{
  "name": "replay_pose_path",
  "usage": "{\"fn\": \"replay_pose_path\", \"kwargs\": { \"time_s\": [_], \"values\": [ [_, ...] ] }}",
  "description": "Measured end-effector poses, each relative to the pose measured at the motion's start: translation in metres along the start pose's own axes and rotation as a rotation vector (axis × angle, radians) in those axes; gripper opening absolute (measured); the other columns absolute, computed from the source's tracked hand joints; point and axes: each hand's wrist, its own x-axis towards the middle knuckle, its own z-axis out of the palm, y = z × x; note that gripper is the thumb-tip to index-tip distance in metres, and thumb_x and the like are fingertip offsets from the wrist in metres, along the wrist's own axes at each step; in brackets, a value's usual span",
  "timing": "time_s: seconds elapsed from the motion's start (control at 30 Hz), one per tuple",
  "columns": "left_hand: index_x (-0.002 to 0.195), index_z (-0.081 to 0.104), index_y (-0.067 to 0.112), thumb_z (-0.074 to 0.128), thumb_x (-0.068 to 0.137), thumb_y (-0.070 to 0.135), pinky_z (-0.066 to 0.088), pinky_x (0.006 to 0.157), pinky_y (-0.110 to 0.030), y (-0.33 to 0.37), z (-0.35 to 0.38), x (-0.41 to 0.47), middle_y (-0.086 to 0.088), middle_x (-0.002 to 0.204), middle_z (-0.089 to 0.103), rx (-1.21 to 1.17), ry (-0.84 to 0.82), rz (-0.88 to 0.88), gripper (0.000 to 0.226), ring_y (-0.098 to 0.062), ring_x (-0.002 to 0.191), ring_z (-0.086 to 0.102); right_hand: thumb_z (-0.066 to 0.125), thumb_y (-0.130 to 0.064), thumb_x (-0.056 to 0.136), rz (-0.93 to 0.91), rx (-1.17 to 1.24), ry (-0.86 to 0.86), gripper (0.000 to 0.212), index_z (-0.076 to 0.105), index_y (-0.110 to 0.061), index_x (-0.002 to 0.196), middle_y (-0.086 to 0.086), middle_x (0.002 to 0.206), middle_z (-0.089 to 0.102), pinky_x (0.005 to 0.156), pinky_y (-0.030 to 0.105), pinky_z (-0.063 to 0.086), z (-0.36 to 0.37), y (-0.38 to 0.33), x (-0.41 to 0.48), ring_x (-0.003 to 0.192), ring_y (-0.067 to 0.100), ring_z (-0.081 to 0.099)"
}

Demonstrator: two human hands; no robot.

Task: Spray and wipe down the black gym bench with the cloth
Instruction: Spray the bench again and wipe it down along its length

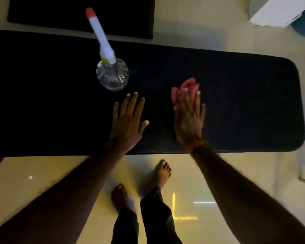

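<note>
The left hand (128, 120) lies flat on the near half of the bench (236, 103), fingers spread, holding nothing; it appears to serve as a brace. Beside it, the right hand (189, 117) presses the cloth (185, 86) onto the pad, fingers extended and close together over the fabric, with the pink bunch protruding past the fingertips. The cloth is soft and limp and will likely bunch under a sliding palm; hold it by flat palm pressure across the fold, not by a pinch at one corner. The bench pad looks firm, slightly cushioned and smooth, so a damp surface may let the cloth slip. It runs left to right across the view, with its right end rounded. Farther back, left of centre, the bottle (112, 74) stands upright on the pad, apart from both hands. It is clear, probably light plastic, and may tip easily; grasp it at the white neck below the red nozzle.
</note>
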Motion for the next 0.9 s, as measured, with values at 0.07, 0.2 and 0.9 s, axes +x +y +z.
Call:
{"fn": "replay_pose_path", "kwargs": {
  "time_s": [0.07,0.2,0.9],
  "values": [
    [0.161,0.021,0.019,0.051,0.098,0.045,0.014,0.123,-0.057,0.012,0.0,0.01,-0.008,0.17,0.01,-0.012,-0.022,0.035,0.074,-0.029,0.157,0.008,0.031,-0.037,0.11,-0.187,-0.087,-0.032,0.056,0.02,-0.03,0.164,-0.007,0.172,0.011,0.125,0.065,0.012,-0.001,0.015,-0.018,0.16,0.029,0.002],
    [0.162,0.015,0.02,0.049,0.1,0.046,0.011,0.124,-0.059,0.025,0.001,0.024,-0.009,0.171,0.003,-0.044,-0.055,0.003,0.075,-0.03,0.158,0.002,0.03,-0.038,0.11,0.243,-0.037,0.031,0.056,0.015,-0.034,0.164,-0.005,0.173,0.007,0.125,0.065,0.005,-0.012,0.053,0.002,0.16,0.03,-0.003],
    [0.159,0.027,0.015,0.054,0.086,0.07,0.019,0.12,-0.059,-0.003,0.0,0.006,-0.009,0.168,0.019,-0.037,0.023,-0.122,0.095,-0.031,0.155,0.015,0.03,-0.041,0.109,-0.378,-0.046,-0.13,0.056,0.018,-0.034,0.164,-0.009,0.173,0.01,0.123,0.07,0.006,0.012,-0.056,0.108,0.16,0.029,-0.004]
  ]
}}
